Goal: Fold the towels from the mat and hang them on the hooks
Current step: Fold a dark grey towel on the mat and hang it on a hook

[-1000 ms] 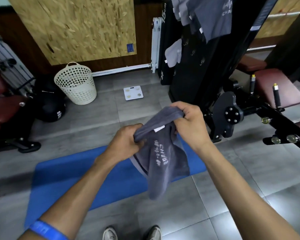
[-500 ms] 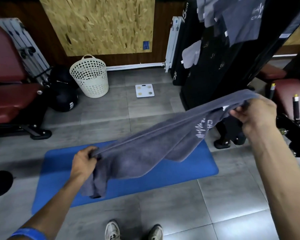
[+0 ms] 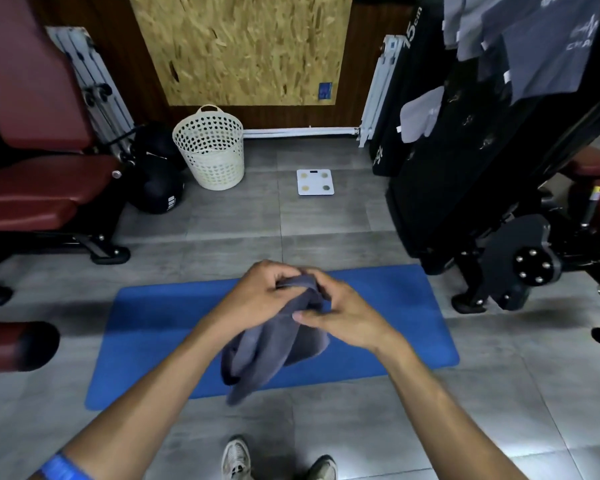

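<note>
A grey towel hangs doubled over in front of me, above the blue mat on the floor. My left hand grips its gathered top edge from the left. My right hand holds the same top edge from the right, thumb across the cloth, and the two hands touch. Several grey towels hang on the black rack at the upper right, with a lighter one lower down. The hooks themselves are hard to make out.
A white perforated basket stands by the back wall, a white scale on the tiles beside it. Dark red benches sit on the left, black gym machinery on the right. My shoes show at the bottom.
The towel was stretched wide between my hands half a second ago. Now both hands have come together at the centre, and the towel hangs folded in half below them.
</note>
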Available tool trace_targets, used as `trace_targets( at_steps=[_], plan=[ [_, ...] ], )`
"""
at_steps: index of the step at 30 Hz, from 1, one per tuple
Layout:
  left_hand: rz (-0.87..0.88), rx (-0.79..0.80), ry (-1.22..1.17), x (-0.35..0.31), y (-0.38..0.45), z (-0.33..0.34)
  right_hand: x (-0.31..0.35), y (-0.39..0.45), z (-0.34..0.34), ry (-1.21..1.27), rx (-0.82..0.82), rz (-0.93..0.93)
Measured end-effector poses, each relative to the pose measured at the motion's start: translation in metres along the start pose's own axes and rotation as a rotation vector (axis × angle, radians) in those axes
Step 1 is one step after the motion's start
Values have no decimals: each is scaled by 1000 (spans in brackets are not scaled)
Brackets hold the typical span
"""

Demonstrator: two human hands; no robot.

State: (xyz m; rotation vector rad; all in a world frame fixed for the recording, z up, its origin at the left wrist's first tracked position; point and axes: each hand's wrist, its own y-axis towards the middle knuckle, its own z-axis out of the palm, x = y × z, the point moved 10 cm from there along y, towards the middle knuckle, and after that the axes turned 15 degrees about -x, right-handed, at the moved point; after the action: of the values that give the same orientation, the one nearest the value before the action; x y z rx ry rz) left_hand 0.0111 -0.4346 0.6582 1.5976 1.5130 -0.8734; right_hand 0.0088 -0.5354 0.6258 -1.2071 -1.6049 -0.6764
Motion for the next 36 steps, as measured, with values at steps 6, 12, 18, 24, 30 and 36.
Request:
trace_targets(
  at_steps=[6,12,18,24,30,36],
  plan=[
    [-182,77,-264,35,-10,-16,21,13,-23,417,-162,84],
    [-329,140,29,129,-71,8,77,18,-60,696,-139,2],
    [-405,-74,-136,165,-83,-3,75,26,-98,642,-331,-8],
    [-563,-56,-251,170,-85,-3,56,20,-129,438,-401,-31],
    [-554,28,-408,68,-57,-8,11,26,-154,149,-603,38],
    [-631,-278,-661,4,7,-10,-28,-15,-66,34,-233,74]
  ],
)
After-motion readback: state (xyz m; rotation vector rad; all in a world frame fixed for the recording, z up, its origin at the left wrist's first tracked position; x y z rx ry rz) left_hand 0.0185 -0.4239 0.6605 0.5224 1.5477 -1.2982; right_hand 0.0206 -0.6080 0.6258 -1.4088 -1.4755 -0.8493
